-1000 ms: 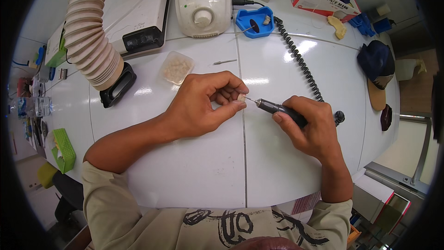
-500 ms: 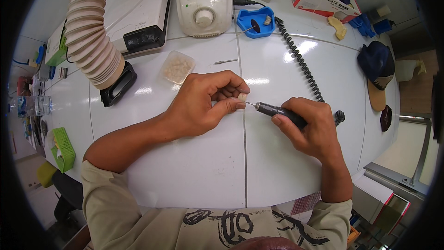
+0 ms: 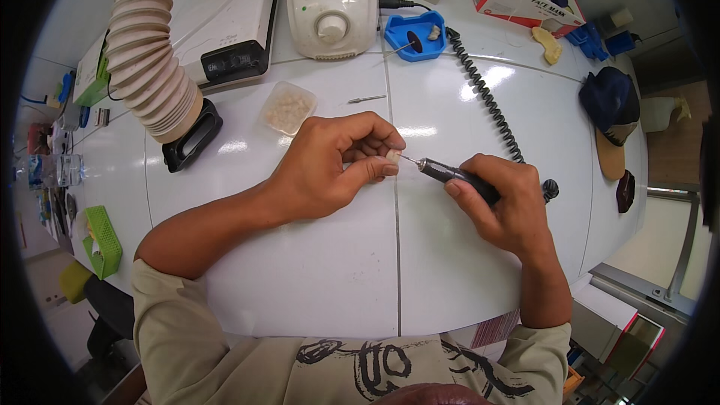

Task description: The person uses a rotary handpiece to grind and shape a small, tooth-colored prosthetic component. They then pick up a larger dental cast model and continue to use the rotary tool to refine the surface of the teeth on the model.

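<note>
Pinched between thumb and fingertips of my left hand (image 3: 334, 161) is a small whitish piece (image 3: 393, 156), tooth-like in size, partly hidden by the fingers. My right hand (image 3: 504, 199) is wrapped round a dark rotary handpiece (image 3: 457, 176), held aslant with its tip to the left. The thin metal bur (image 3: 409, 159) at its end reaches up to the piece; whether it touches cannot be made out. Beyond my left hand stands a clear square tub (image 3: 288, 108) with many pale bits in it. A loose metal bur (image 3: 367, 99) lies on the white tabletop (image 3: 322, 277).
A ribbed suction hose (image 3: 142, 52) with a black nozzle (image 3: 193, 135) hangs at the left. At the back are a white control box (image 3: 332, 7) and a blue tray (image 3: 433, 46). A coiled black cord (image 3: 486, 94) runs to the right of my hands. A cap (image 3: 611, 109) lies far right.
The handpiece tip has shifted slightly up and right, and the bur now meets the piece's area from a bit higher. The piece has turned slightly in my left fingers.
</note>
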